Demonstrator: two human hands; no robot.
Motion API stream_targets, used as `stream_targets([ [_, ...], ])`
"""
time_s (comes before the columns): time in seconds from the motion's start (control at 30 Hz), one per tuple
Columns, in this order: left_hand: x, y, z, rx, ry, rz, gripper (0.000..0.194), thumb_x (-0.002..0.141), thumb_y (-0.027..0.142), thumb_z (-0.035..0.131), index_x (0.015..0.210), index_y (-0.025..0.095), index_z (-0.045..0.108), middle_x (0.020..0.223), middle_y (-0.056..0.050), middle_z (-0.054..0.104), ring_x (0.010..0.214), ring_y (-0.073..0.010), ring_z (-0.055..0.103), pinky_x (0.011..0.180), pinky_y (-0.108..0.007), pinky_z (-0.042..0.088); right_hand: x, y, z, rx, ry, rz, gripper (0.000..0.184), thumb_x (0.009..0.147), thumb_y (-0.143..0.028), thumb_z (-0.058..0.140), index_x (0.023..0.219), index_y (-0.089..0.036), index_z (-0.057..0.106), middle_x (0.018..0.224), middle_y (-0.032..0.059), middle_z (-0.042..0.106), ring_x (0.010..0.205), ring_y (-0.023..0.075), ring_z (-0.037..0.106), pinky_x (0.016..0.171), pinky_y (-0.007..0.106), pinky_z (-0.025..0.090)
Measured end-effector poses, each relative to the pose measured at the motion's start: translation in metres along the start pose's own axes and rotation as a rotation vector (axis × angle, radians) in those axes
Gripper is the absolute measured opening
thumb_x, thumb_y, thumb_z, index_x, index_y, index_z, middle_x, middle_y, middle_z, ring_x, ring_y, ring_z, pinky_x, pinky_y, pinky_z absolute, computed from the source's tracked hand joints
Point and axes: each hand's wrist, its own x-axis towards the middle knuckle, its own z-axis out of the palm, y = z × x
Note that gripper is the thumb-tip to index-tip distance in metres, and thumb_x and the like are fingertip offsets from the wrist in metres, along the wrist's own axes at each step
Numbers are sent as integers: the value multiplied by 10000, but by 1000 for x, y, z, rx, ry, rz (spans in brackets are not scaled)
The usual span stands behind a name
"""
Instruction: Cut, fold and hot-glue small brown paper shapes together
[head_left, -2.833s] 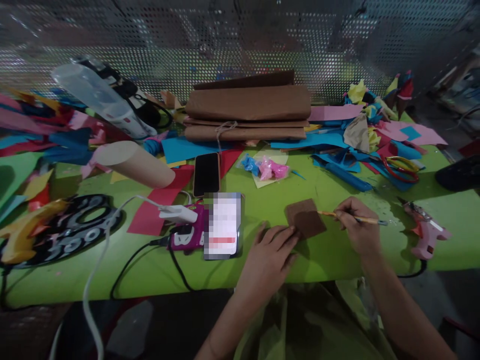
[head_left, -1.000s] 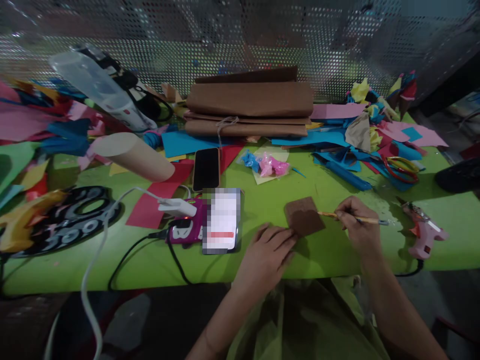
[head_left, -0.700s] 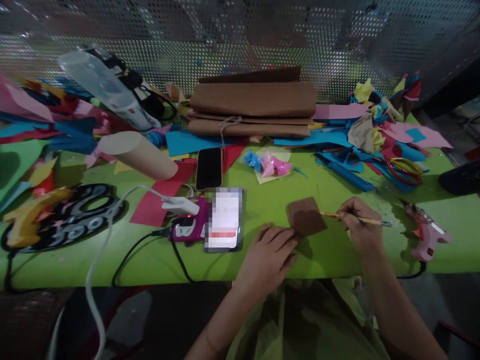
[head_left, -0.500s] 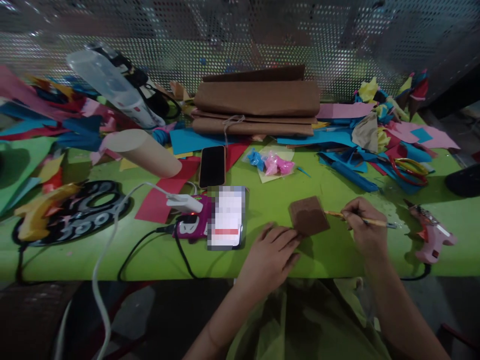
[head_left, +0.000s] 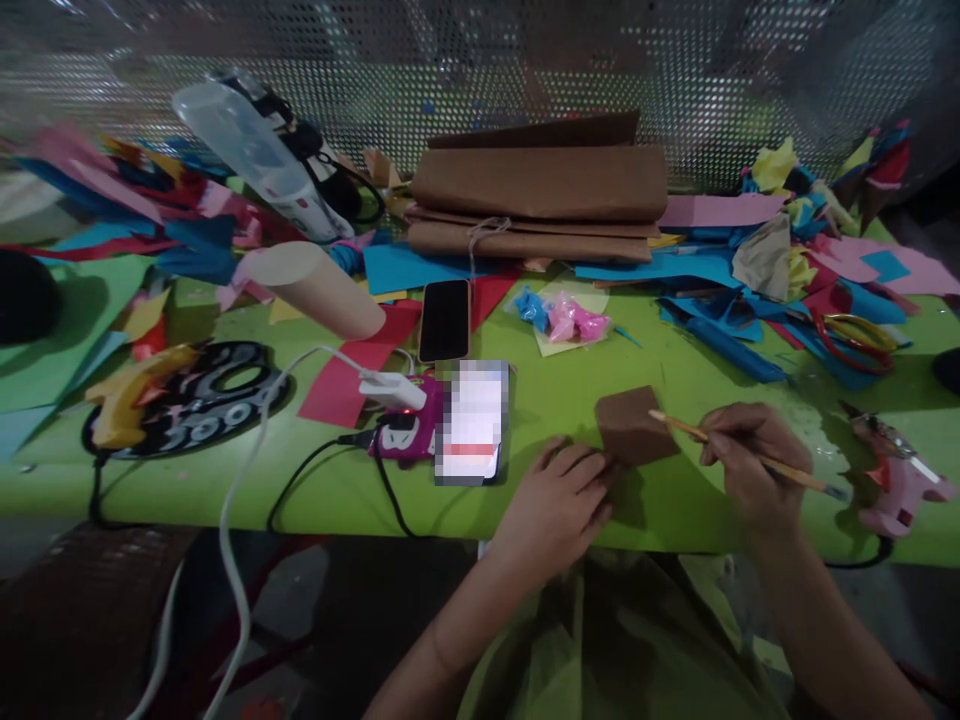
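Note:
A small brown paper square (head_left: 632,428) lies on the green table (head_left: 562,380) near the front edge. My left hand (head_left: 559,495) rests flat beside it, fingertips pressing its near-left corner. My right hand (head_left: 754,460) pinches a thin yellow pencil (head_left: 750,455), whose tip touches the square's right edge.
A lit phone (head_left: 474,420) and a pink power bank (head_left: 401,432) with cables sit left of my hands, a dark phone (head_left: 445,318) behind them. A pink glue gun (head_left: 900,480) lies right. Folded brown paper (head_left: 540,195), a cardboard tube (head_left: 319,288), scissors (head_left: 855,335) and coloured paper scraps (head_left: 787,250) crowd the back.
The view has drifted left and down, so everything sits further right in frame. My hands keep their hold on the brown square and the pencil.

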Motion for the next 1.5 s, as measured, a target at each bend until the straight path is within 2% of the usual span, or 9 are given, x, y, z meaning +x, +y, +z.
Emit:
stream_targets([
  [0.1,0,0,1,4,-3,0,337,1007,334,537,1308,205,619,1271,-53,698,1223,-232,590,1174,-494,346,1,-5,2,-30,-294,48,102,871,-320,651,807,-241,657,704,9,649,592,172,585,548,309,450],
  [0.17,-1,-1,2,5,2,1,326,1010,339,535,1290,202,629,1267,-51,699,1223,-233,590,1180,-495,339,3,-9,5,-67,-411,56,112,891,-314,643,814,-235,662,680,-7,640,607,159,584,552,283,433],
  [0.57,-1,-1,2,7,17,15,321,1000,314,553,1291,199,627,1232,-41,715,1199,-228,595,1166,-490,356,8,-19,13,-171,-529,-23,96,876,-278,632,811,-222,675,703,-11,672,601,141,586,553,261,417],
  [0.67,0,-1,2,7,26,9,325,998,315,561,1295,198,626,1227,-40,719,1193,-228,600,1157,-487,369,7,-17,12,-196,-486,-16,97,872,-276,626,797,-226,662,688,-15,660,605,146,581,568,272,417],
  [0.9,1,0,2,6,58,14,285,1012,319,546,1248,207,660,1222,-35,730,1166,-227,624,1113,-486,419,9,-6,0,-243,-278,68,131,854,-283,615,733,-234,621,588,-32,583,555,149,521,532,286,362],
  [1.03,2,0,1,9,78,11,288,1013,314,547,1252,204,665,1217,-37,736,1158,-220,632,1107,-485,431,11,-3,-8,-253,-172,70,131,839,-261,616,712,-231,606,587,-29,576,543,143,508,522,287,351],
  [1.27,2,0,2,4,81,21,296,1007,299,556,1265,199,662,1225,-39,735,1161,-227,632,1109,-502,435,6,5,-15,-282,-61,54,123,842,-248,627,722,-226,605,597,-24,582,539,150,513,523,294,351],
  [1.5,1,-1,1,4,45,7,284,986,284,568,1240,201,665,1287,-51,701,1198,-245,603,1125,-510,419,-5,5,-13,-122,143,8,100,837,-271,653,748,-230,633,649,3,617,558,176,540,543,326,414],
])
